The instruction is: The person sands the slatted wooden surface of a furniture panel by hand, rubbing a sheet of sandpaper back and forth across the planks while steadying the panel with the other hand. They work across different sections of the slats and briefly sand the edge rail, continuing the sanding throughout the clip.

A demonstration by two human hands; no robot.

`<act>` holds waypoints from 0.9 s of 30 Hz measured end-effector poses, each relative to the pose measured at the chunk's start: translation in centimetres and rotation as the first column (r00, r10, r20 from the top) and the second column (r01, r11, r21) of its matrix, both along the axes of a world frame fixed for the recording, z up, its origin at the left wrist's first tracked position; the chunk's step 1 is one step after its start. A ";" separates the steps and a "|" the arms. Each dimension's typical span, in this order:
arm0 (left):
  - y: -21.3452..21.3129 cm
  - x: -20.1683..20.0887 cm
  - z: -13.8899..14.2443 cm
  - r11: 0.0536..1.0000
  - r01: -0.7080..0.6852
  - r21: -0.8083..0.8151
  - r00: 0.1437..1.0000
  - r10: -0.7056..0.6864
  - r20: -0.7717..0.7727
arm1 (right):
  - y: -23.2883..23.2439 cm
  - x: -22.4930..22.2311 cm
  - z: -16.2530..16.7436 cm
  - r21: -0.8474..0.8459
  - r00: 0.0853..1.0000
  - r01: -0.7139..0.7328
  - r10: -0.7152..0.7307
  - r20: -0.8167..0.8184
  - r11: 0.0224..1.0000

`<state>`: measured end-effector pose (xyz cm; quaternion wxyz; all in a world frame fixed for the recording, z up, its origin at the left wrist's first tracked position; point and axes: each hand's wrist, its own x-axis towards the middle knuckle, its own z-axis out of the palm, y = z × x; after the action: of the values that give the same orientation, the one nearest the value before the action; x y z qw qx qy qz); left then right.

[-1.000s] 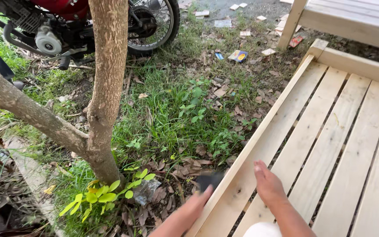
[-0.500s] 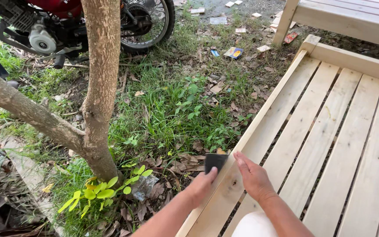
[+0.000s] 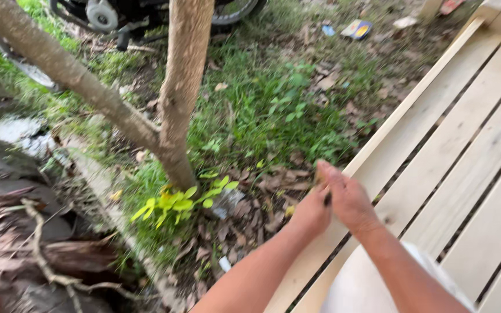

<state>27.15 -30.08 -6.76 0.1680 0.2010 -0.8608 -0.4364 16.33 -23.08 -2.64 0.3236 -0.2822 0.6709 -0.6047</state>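
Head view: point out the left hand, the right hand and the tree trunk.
left hand (image 3: 311, 213), head view, on the back of the hand.
right hand (image 3: 349, 197), head view, on the back of the hand.
tree trunk (image 3: 185, 75), head view, on the bark midway up.

Both my hands meet at the edge of a pale slatted wooden platform.

My left hand (image 3: 311, 211) and right hand (image 3: 348, 197) press together on a small dark object (image 3: 327, 199), mostly hidden, over the wooden platform (image 3: 453, 156) at lower right; a tree trunk (image 3: 184, 87) rises upper centre, grass (image 3: 273, 110) between.
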 end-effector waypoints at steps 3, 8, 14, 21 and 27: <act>0.0 2.3 -0.2 0.999 -0.033 -0.016 0.999 0.033 0.034 | 0.9 1.1 0.3 -0.187 0.991 -0.119 0.105 -0.083 0.975; 2.4 19.6 0.3 0.999 -0.042 -0.006 0.956 0.042 0.289 | 0.1 3.8 -0.3 -0.175 0.970 -0.202 0.222 0.102 0.964; 0.6 14.0 0.4 1.000 -0.009 0.021 0.995 0.007 0.100 | -1.2 7.5 -0.3 -0.002 0.914 -0.381 0.376 -0.154 0.925; 0.9 16.2 -2.9 0.995 -0.049 0.082 0.998 0.045 0.054 | 0.6 8.0 -0.2 0.094 0.943 -0.332 0.329 0.048 0.939; -0.4 35.6 -1.9 0.585 -0.436 0.683 0.823 -0.047 0.566 | -0.5 9.9 -2.4 0.138 0.873 -0.467 0.480 -0.089 0.874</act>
<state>62.78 -30.46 -8.68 -0.1321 0.4628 -0.5598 -0.6745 26.28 -23.62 -5.00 0.4360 -0.4554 0.6323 -0.4503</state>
